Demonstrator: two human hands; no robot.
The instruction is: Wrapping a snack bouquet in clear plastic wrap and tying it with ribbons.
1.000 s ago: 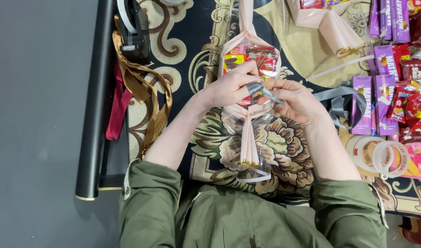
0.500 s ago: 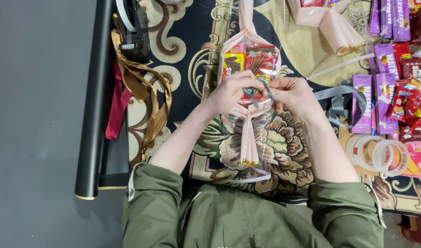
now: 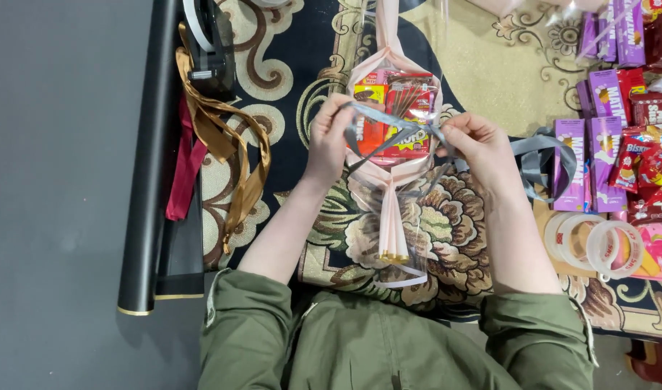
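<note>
A clear cellophane bouquet wrap (image 3: 393, 217) with pink paper lies on the patterned rug in front of me, with red and orange snack packs (image 3: 394, 101) inside its upper part. A grey ribbon (image 3: 388, 133) crosses the wrap's waist. My left hand (image 3: 329, 137) pinches one end of that ribbon at the wrap's left side. My right hand (image 3: 477, 148) pinches the other end at its right side. The ribbon's loose tail (image 3: 540, 162) trails off to the right.
A black tube (image 3: 149, 159) lies along the rug's left edge, with gold ribbon (image 3: 237, 155) and dark red ribbon (image 3: 183, 180) beside it and a tape dispenser (image 3: 209, 43) above. Purple and red snack boxes (image 3: 605, 130) and clear tape rolls (image 3: 598, 245) sit at the right.
Both hands have moved apart from the middle of the wrap, drawing the grey ribbon out to each side across its waist.
</note>
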